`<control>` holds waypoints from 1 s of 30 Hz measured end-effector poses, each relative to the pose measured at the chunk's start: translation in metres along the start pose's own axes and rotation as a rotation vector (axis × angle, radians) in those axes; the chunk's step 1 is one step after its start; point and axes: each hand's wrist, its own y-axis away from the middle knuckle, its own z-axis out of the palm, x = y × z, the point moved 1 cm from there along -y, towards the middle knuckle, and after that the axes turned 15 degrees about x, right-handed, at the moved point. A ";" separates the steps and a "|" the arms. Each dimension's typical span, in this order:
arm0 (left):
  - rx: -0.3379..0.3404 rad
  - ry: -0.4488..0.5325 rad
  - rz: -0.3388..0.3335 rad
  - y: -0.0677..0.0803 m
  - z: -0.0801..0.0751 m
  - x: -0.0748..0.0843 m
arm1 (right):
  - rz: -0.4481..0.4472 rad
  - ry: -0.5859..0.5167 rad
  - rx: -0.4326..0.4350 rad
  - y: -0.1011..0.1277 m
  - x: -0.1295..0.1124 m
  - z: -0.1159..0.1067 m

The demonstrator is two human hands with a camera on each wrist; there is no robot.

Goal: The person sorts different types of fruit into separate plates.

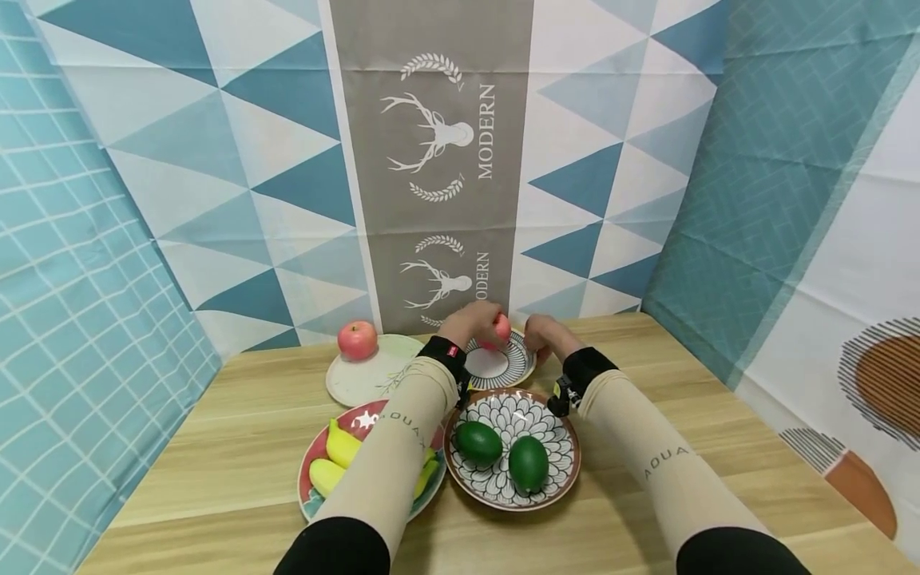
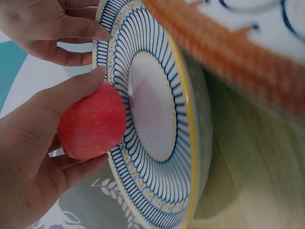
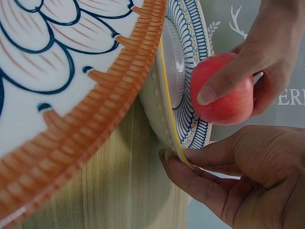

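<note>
My left hand (image 1: 469, 323) grips a red apple (image 2: 93, 123) with the thumb on one side and fingers on the other. The apple is held over the far part of a small plate (image 1: 516, 369) with blue stripes and a yellow rim, close to its surface. My right hand (image 3: 259, 169) pinches that plate's rim between thumb and fingers, on the right side in the head view. Directly in front stands a brown-rimmed plate (image 1: 460, 479) with a petal pattern, holding two dark green oval fruits (image 1: 528, 463).
At the back left, another red apple (image 1: 357, 341) sits on the edge of a pale plate (image 1: 348, 383). Bananas (image 1: 326, 476) lie on a red and teal plate (image 1: 307, 471), partly hidden by my left forearm. A patterned cloth wall (image 1: 446, 200) rises behind the wooden table (image 1: 237, 447).
</note>
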 end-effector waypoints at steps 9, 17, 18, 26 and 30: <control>-0.012 0.002 -0.021 0.005 0.009 -0.005 | 0.010 -0.056 -0.003 0.001 -0.001 0.003; -0.020 0.023 0.006 0.006 0.006 0.002 | 0.015 -0.026 -0.012 -0.005 0.002 0.002; -0.025 0.021 0.011 0.007 0.006 0.002 | 0.011 -0.016 -0.015 -0.006 0.003 0.002; -0.031 0.023 -0.014 0.014 0.002 -0.001 | 0.022 -0.019 -0.040 -0.009 0.003 0.002; -0.028 0.004 -0.010 0.016 -0.003 -0.005 | 0.006 -0.017 -0.041 -0.008 0.002 0.001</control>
